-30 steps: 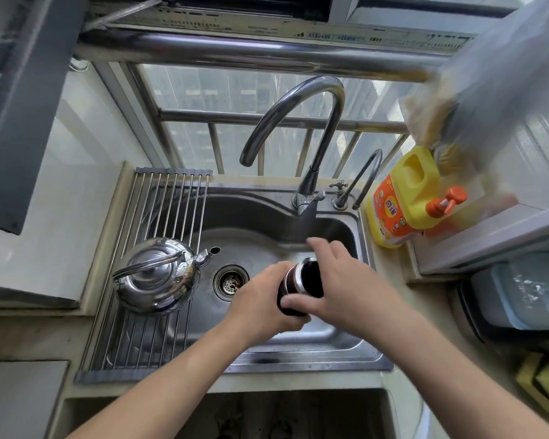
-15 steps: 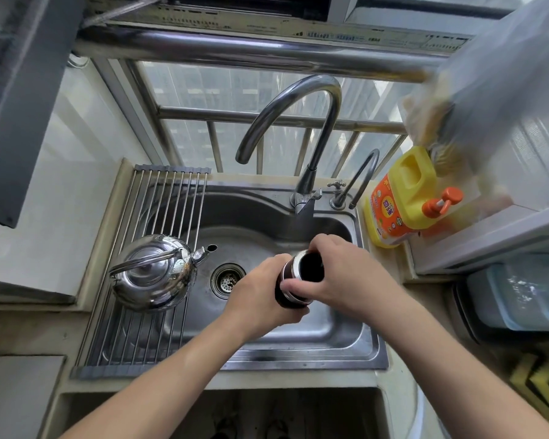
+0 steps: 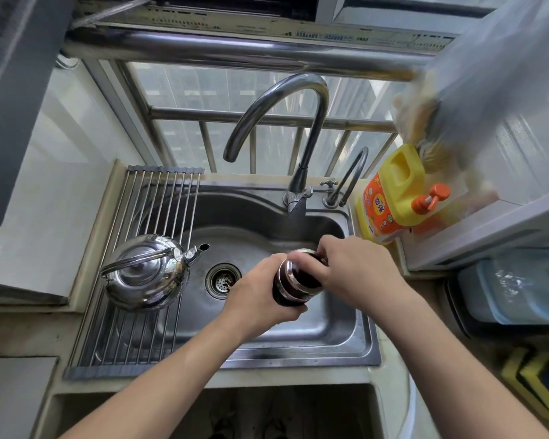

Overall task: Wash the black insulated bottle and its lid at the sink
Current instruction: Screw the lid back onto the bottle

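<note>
Gripping the black insulated bottle (image 3: 293, 288) at centre frame over the sink (image 3: 339, 331), the left hand (image 3: 260, 294) is wrapping its body while the right hand (image 3: 357, 269) is clasping the lid (image 3: 308, 274). No water is running, so washing looks barely begun.

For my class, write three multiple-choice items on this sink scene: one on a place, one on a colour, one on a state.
1. Where is the kettle?
A. On the drying rack
B. Under the tap
C. On the windowsill

2. What colour is the detergent bottle's pump?
A. Blue
B. Orange
C. White

3. What is the tap doing?
A. Running hard
B. Dripping into the kettle
C. Showing no water

Answers:
1 A, it rests on the rack's bars left of the drain.
2 B, the pump is orange above a yellow body.
3 C, no stream leaves the spout.
</note>
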